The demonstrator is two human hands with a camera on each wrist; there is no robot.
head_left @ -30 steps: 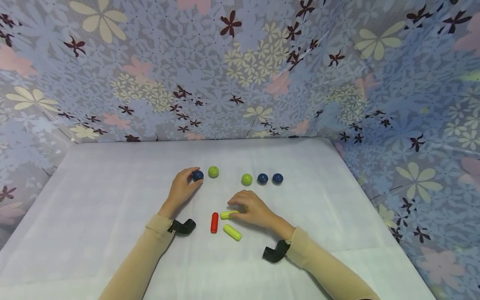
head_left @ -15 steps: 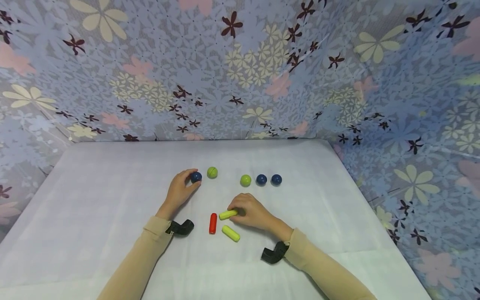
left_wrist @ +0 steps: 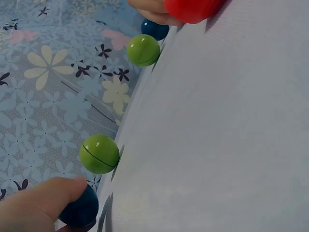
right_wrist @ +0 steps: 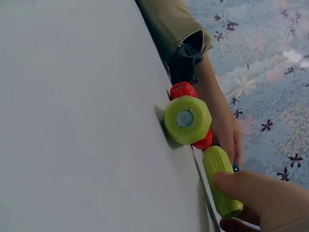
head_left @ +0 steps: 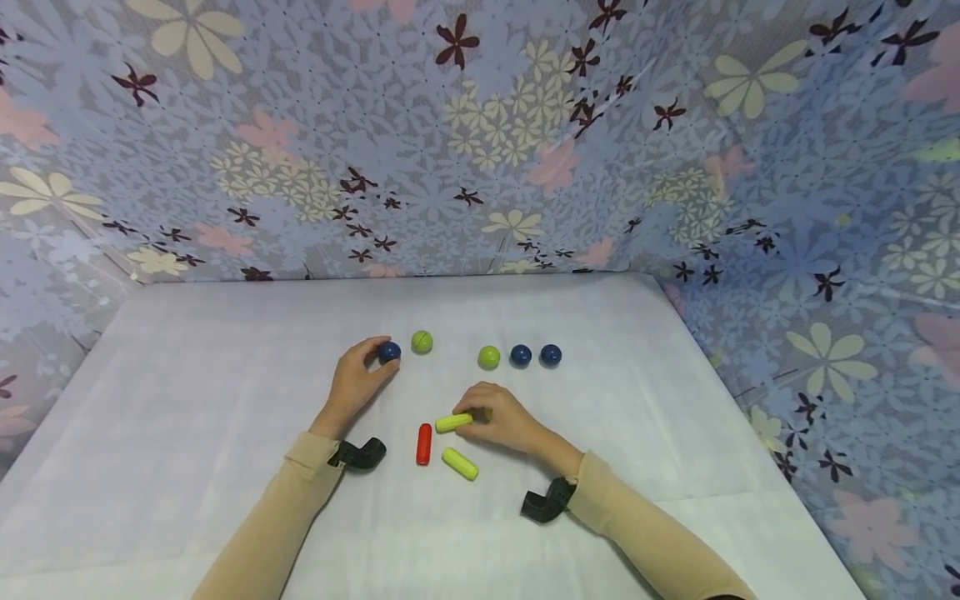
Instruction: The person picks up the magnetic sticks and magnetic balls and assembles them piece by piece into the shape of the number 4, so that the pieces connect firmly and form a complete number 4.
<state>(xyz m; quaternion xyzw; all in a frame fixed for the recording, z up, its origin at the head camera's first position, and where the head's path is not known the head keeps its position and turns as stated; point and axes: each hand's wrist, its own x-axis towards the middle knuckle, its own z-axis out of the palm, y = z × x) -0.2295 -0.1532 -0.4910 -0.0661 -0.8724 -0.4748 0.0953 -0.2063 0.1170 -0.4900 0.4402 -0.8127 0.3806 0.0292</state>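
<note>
My left hand (head_left: 356, 385) pinches a dark blue ball (head_left: 388, 352) between thumb and fingers on the white-covered table; the left wrist view shows the thumb on that blue ball (left_wrist: 81, 208). Just right of it lies a green ball (head_left: 422, 342) with a seam line. My right hand (head_left: 498, 415) grips a short yellow-green faceted stick (head_left: 453, 422), its left end poking out past the fingertips. In the right wrist view the thumb lies along this stick (right_wrist: 217, 169). Nearer the body rest a second yellow-green stick (head_left: 460, 463) and a red stick (head_left: 423, 444).
Beyond the right hand, a green ball (head_left: 489, 357) and two blue balls, one in the middle (head_left: 521, 356) and one at the right (head_left: 551, 355), form a row. Flowered cloth (head_left: 420, 150) rises behind the table (head_left: 225, 358) and along its sides.
The right thumb and fingers have come together on the yellow-green stick, which has tilted and shifted slightly away from the body. The left hand stays at the blue ball.
</note>
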